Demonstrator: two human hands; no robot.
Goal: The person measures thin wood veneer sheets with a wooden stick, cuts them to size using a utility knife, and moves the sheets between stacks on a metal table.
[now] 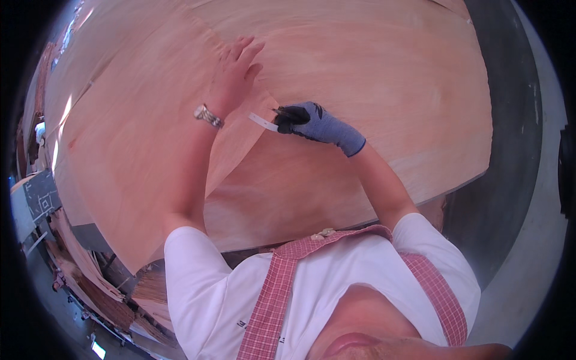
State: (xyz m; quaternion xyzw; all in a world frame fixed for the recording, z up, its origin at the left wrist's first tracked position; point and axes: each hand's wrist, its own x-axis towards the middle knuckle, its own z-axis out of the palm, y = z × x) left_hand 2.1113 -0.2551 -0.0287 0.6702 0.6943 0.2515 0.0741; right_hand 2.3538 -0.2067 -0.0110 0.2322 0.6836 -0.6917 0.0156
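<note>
Left hand bare, flat, fingers extended forward, forearm outstretched; right hand gloved, fingers pinched closed, elbow bent, forearm angled inward.

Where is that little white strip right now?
The white strip lies mid-picture on the veneer sheet, pinched by the gloved right hand, just right of the bare left hand.

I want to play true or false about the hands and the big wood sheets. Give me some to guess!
1. The bare left hand lies flat on the thin pale-brown wood sheet. True.
2. The right hand wears a red mitten. False: its glove is blue-grey with black fingertips.
3. The right hand pinches a narrow white strip. True.
4. The silver wristband sits on the right wrist. False: it is on the left wrist.
</note>
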